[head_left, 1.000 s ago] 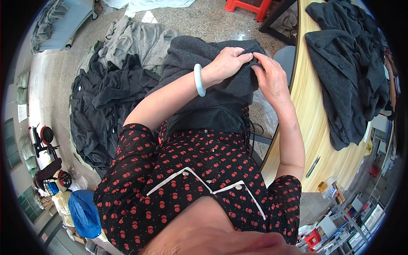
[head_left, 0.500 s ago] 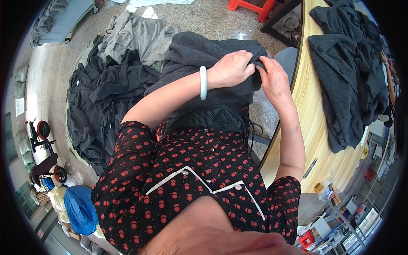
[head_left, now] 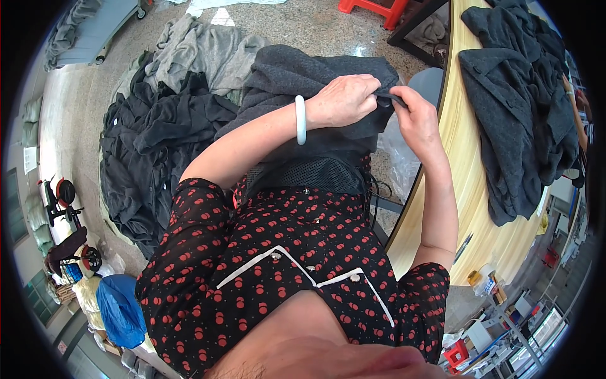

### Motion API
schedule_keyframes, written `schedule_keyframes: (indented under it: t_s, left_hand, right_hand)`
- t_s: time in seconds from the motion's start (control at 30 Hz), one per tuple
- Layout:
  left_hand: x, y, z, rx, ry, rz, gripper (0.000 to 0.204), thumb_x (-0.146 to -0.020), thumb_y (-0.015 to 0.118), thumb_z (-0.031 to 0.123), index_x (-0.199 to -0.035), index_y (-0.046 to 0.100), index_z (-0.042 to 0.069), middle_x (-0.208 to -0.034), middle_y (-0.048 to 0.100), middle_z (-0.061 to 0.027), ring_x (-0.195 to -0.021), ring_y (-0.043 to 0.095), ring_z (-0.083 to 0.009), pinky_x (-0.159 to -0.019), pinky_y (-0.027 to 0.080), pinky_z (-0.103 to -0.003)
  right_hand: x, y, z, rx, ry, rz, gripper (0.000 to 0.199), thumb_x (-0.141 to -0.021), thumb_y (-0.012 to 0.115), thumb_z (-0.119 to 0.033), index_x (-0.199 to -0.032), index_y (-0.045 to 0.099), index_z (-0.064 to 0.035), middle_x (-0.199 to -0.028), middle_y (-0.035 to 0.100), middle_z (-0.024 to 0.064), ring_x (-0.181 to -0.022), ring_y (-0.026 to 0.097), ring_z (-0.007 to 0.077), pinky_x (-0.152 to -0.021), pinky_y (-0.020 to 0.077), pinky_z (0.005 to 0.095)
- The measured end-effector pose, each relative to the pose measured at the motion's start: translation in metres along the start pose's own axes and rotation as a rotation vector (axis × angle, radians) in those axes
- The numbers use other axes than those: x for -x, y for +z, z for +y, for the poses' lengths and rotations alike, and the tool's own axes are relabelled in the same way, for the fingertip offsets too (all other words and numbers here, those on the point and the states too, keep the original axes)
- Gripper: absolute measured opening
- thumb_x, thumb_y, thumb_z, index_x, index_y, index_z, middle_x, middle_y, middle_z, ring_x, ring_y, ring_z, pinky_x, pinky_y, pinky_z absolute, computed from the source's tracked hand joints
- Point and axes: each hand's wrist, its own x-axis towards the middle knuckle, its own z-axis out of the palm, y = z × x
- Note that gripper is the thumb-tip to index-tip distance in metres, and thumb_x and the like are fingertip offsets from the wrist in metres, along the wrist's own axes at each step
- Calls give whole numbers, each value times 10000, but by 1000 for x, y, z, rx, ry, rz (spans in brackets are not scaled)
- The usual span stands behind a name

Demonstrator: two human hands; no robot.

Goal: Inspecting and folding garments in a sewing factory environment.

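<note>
Across my lap lies a dark grey knit garment, bunched in folds. My left hand, with a pale bangle at the wrist, is closed on the garment's right edge. Close beside it, my right hand pinches a narrow strip of the same edge between thumb and fingers. The strip is stretched between the two hands, a little above the rest of the cloth. The fingertips of my left hand are partly hidden behind its knuckles.
Black garments and light grey garments are heaped at my left. On the wooden table to my right lie more dark grey garments and a pen. A red stool stands beyond; a blue bag sits at lower left.
My right hand has moved slightly right and turned, drawing a strip of the garment's edge out from the cloth. My left hand has stayed nearly in place.
</note>
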Motion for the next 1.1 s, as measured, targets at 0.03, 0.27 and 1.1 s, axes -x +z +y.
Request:
schedule_keyframes:
  t_s: [0.03,0.27,1.1]
  left_hand:
    - [0,-2,-1,-1,-2,-1,174,-735,466,67,-856,487,-57,-790,501,-207,-764,508,-396,-671,421,-427]
    - [-4,-13,-5,374,-105,-125,194,-832,569,129,-964,542,-10,-744,555,-56,-703,493,-93,-652,427,-264]
    - [68,-33,-7,12,-233,477,464,-675,718,258,-1019,515,23,-927,536,-103,-891,528,-247,-789,428,-327]
  right_hand:
    - [-1,-1,1,-2,0,0,180,-782,531,9,-961,543,-1,-857,589,127,-803,583,255,-732,435,308]
    - [2,4,28,-1021,474,-157,209,-842,570,-117,-1020,522,-19,-928,583,13,-832,541,65,-756,437,211]
    - [-11,-67,6,-1239,113,9,316,-885,475,-139,-1135,469,53,-1143,529,147,-1085,489,252,-966,329,401]
